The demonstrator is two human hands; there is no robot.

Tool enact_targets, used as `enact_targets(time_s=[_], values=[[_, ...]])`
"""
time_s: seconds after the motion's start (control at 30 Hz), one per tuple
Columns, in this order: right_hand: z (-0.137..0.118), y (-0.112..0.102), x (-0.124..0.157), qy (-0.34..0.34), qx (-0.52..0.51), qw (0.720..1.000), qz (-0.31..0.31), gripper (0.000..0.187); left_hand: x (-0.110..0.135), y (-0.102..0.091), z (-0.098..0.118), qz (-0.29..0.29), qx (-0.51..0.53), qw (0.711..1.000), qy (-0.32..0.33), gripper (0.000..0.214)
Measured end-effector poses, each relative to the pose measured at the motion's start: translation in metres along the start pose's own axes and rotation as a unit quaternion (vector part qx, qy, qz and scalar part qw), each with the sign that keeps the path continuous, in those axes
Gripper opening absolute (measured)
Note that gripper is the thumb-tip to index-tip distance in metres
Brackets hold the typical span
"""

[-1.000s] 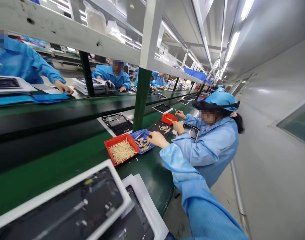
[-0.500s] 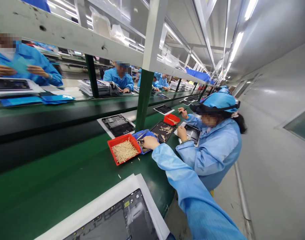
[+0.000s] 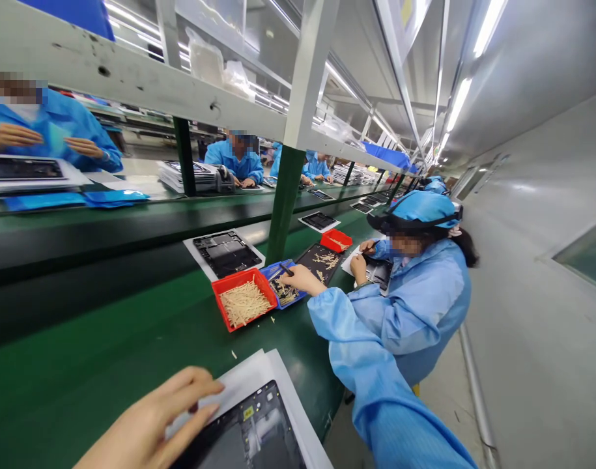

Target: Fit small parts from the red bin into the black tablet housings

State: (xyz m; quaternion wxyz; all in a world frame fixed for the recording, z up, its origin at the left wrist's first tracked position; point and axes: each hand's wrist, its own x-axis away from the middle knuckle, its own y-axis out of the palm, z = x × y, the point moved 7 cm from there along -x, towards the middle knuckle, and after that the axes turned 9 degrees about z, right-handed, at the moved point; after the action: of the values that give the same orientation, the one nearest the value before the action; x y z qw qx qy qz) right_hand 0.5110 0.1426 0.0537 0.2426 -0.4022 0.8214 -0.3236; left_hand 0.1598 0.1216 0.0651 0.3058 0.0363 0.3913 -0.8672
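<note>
My left hand (image 3: 173, 417) is over the near left edge of a black tablet-like panel (image 3: 258, 426), fingers stretched out and thumb apart, holding nothing. The panel lies on white sheets (image 3: 246, 368) and runs off the bottom of the view. My right hand (image 3: 303, 279) reaches forward over a blue tray (image 3: 298, 298) of small pale strips. Its fingers are closed on a slim dark tool (image 3: 286, 269), perhaps tweezers; the tip is hard to make out. A red tray (image 3: 220, 301) heaped with pale strips stands against the blue one.
A dark tray (image 3: 308, 255) with scattered strips and a smaller red tray (image 3: 335, 240) lie beyond. To the right sits a co-worker (image 3: 410, 293) in blue, close to my sleeve. A green post (image 3: 284, 202) rises behind the trays. Another panel (image 3: 227, 253) lies behind the red tray.
My left hand has come into view over the panel's edge. My right hand has lifted slightly from the blue tray, showing the dark tool. The co-worker's hands have come closer together.
</note>
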Motion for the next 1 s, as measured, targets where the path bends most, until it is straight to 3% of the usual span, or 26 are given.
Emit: enact_targets(time_s=[0.17, 0.23, 0.33, 0.47, 0.57, 0.67, 0.8, 1.0], values=[[-0.022, 0.002, 0.024, -0.005, -0.142, 0.99, -0.02, 0.031, -0.077, 0.0, -0.02, 0.058, 0.11, 0.983, -0.135, 0.042], [-0.035, 0.013, 0.038, -0.012, -0.182, 0.982, -0.042, 0.033, -0.097, 0.007, -0.026, 0.066, 0.153, 0.97, -0.18, 0.047], [-0.057, 0.03, 0.058, -0.024, -0.258, 0.963, -0.074, 0.034, -0.114, 0.02, -0.028, 0.059, 0.179, 0.963, -0.192, 0.052], [-0.079, 0.042, 0.076, -0.062, -0.289, 0.952, -0.083, 0.03, -0.115, 0.03, -0.033, 0.049, 0.206, 0.956, -0.201, 0.046], [-0.088, 0.036, 0.083, -0.109, -0.284, 0.952, -0.016, 0.022, -0.11, 0.03, -0.039, 0.064, 0.216, 0.951, -0.211, 0.046], [-0.093, 0.032, 0.09, -0.173, -0.213, 0.96, 0.061, 0.014, -0.108, 0.027, -0.043, 0.083, 0.223, 0.947, -0.215, 0.047], [-0.099, 0.039, 0.1, -0.256, -0.125, 0.955, 0.087, 0.013, -0.109, 0.025, -0.044, 0.096, 0.235, 0.943, -0.213, 0.046], [-0.088, 0.04, 0.089, -0.212, -0.104, 0.966, 0.101, 0.013, -0.109, 0.025, -0.045, 0.112, 0.256, 0.933, -0.228, 0.047]])
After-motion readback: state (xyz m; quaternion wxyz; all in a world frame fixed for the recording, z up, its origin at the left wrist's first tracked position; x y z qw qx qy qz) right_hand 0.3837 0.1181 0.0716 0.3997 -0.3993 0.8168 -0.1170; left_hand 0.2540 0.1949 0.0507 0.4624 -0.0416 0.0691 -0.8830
